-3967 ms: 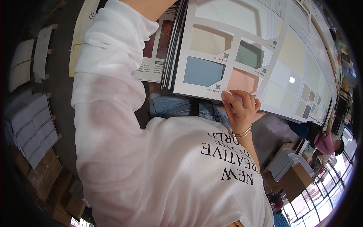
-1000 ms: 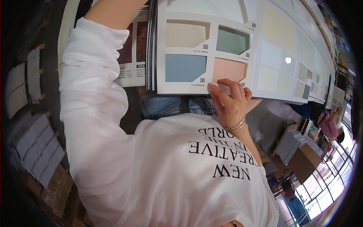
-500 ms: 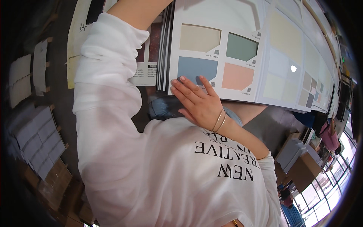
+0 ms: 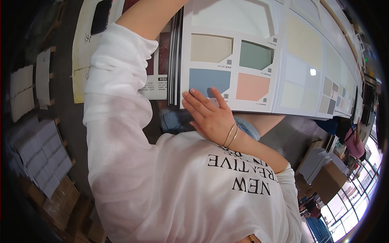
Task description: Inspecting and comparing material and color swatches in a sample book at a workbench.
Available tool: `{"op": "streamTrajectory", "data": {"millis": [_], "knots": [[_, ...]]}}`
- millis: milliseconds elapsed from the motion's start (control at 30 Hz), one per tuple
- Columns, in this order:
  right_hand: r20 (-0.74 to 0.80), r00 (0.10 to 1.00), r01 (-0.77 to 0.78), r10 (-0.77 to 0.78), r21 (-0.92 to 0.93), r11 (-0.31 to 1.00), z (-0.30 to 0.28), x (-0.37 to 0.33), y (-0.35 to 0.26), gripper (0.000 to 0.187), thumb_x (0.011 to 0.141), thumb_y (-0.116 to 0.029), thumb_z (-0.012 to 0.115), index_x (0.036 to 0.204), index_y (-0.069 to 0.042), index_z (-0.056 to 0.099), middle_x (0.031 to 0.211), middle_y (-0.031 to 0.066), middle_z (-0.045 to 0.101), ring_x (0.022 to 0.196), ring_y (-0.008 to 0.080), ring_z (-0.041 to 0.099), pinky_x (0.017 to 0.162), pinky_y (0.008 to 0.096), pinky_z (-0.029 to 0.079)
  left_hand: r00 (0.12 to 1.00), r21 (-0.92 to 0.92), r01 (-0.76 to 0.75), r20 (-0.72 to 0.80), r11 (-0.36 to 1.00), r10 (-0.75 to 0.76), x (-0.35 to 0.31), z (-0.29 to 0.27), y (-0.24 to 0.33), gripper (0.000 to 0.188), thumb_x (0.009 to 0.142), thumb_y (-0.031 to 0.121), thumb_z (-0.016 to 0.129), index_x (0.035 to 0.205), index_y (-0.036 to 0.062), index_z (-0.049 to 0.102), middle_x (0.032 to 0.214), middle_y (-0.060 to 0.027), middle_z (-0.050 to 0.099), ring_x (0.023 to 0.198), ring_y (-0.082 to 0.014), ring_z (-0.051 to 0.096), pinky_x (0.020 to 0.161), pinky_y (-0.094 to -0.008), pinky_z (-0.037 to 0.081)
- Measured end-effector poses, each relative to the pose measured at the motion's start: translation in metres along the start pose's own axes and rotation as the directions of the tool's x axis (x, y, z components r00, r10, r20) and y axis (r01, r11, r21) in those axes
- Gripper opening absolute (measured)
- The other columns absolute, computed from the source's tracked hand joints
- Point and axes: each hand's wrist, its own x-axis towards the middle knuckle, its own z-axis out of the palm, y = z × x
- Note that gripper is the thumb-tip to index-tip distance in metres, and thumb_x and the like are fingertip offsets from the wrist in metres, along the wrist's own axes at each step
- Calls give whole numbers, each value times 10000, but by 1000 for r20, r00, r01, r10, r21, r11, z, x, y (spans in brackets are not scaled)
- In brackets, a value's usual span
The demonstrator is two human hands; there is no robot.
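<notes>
My right hand [image 4: 212, 120], with two thin bangles at the wrist, lies palm down with its fingers spread on the lower left corner of a white sample board [image 4: 235, 67]. The fingertips touch the lower edge of a blue swatch [image 4: 209, 79]. Around it, the board's windows frame a beige swatch [image 4: 210, 47], a green swatch [image 4: 256, 54], a pink swatch [image 4: 252, 86] and a large white panel [image 4: 227, 16]. My left forearm [image 4: 152, 16] reaches out past the top edge, so the left hand and whatever it touches are hidden.
Black-edged boards [image 4: 174, 60] are stacked at the left of the page. Glossy pale sample pages [image 4: 304, 60] continue to the right. A black phone [image 4: 101, 17] lies at upper left. Paper stacks [image 4: 42, 156] stand left, a cardboard box [image 4: 328, 183] and a person in pink [image 4: 355, 142] right.
The view has shifted slightly, so the board and my arms appear a little lower and more of the phone shows. My right hand keeps its place on the board's corner.
</notes>
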Motion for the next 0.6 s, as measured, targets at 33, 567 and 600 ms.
{"op": "streamTrajectory", "data": {"millis": [33, 567, 600], "knots": [[-10, 1000, 3, -3, -8, 1000, 0, -1, 0, 580, 824, -247, 690, 1362, -101, 531, 1490, 38, 450, 1411, 183, 378, 1175, 528, 198, 1000, 6, 17, 14, 1000, -17, 0, 2, -1, 208, 757, 236, 728, 881, 69, 731, 942, -158, 678, 917, -340, 643, 824, -430, 511], [16, 1000, 5, -4, -97, 995, 0, 4, -3, 558, 822, -253, 687, 1341, -102, 548, 1470, 37, 463, 1398, 178, 388, 1180, 531, 205, 995, 82, -77, 63, 994, 72, -22, 28, -32, 287, 830, 301, 702, 996, 68, 727, 993, -155, 689, 975, -325, 645, 882, -405, 504], [12, 1000, 2, 0, -97, 995, 0, 3, -3, 558, 824, -252, 684, 1343, -103, 547, 1471, 36, 462, 1398, 178, 387, 1180, 530, 205, 995, 84, -79, 61, 993, 74, -24, 25, -37, 287, 830, 301, 702, 996, 68, 727, 993, -155, 689, 975, -325, 645, 882, -405, 504]]}}
